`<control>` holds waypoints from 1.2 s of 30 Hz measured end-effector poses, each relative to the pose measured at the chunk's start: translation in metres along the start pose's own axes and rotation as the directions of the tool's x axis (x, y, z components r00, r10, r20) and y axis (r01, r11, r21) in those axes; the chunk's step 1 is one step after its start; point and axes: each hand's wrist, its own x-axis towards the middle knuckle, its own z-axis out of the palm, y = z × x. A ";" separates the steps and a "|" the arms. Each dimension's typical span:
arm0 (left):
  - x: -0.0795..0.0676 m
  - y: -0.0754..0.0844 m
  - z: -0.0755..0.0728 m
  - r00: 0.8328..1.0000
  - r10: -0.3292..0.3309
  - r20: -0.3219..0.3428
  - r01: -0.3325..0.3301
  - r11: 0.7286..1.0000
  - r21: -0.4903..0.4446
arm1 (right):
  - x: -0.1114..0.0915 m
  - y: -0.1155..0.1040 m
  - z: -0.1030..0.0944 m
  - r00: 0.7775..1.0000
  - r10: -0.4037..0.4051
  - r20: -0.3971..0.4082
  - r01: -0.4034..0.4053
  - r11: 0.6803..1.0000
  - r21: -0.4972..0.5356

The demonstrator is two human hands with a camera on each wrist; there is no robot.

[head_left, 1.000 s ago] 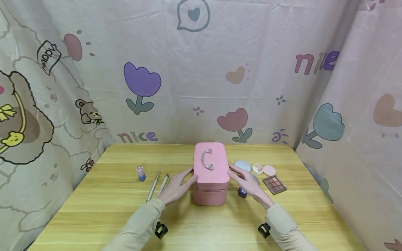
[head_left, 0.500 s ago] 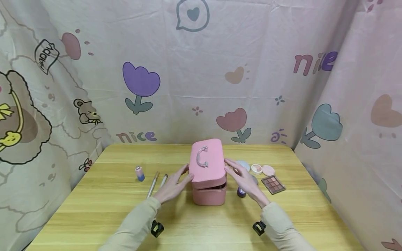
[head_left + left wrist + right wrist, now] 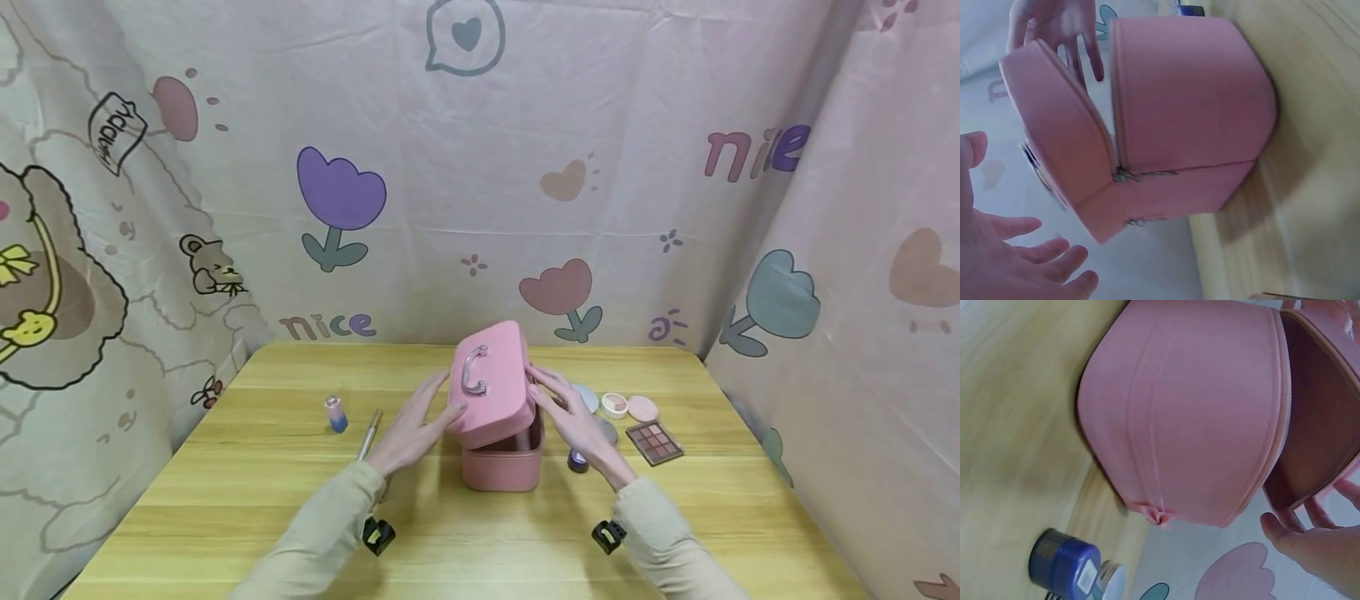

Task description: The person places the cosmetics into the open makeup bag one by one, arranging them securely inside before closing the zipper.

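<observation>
Case [image 3: 501,473] on worktop [image 3: 487,550], between your hands, long axis running away from you. Lid [image 3: 497,393] tilted, right side up, so the gap faces your right grip [image 3: 572,417], holding its edge. Left grip [image 3: 411,429] wide, just beside the lid.

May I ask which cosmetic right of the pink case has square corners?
The rightmost one, the brownish palette: it is angular, while the others there look round.
</observation>
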 end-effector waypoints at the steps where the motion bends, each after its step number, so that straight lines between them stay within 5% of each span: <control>1: 0.000 0.003 0.000 1.000 0.006 0.000 -0.006 1.000 -0.004 | 0.001 -0.001 0.000 1.000 -0.003 0.002 0.003 1.000 0.000; 9: 0.002 0.023 0.003 0.997 0.073 -0.013 -0.072 0.997 0.023 | 0.005 -0.009 0.003 0.997 -0.075 0.012 0.075 0.997 0.000; 19: 0.004 0.039 0.009 0.998 0.047 -0.045 -0.045 0.998 0.052 | 0.010 -0.019 0.010 0.985 -0.168 0.041 0.167 0.986 0.028; 31: 0.008 0.043 0.012 0.990 0.083 -0.112 -0.072 0.992 0.100 | 0.011 -0.022 0.013 0.983 -0.171 0.067 0.168 0.985 0.045; 36: 0.005 0.041 0.008 0.990 0.083 -0.118 -0.074 0.995 0.073 | 0.009 -0.017 0.011 0.993 -0.109 0.034 0.109 0.994 0.019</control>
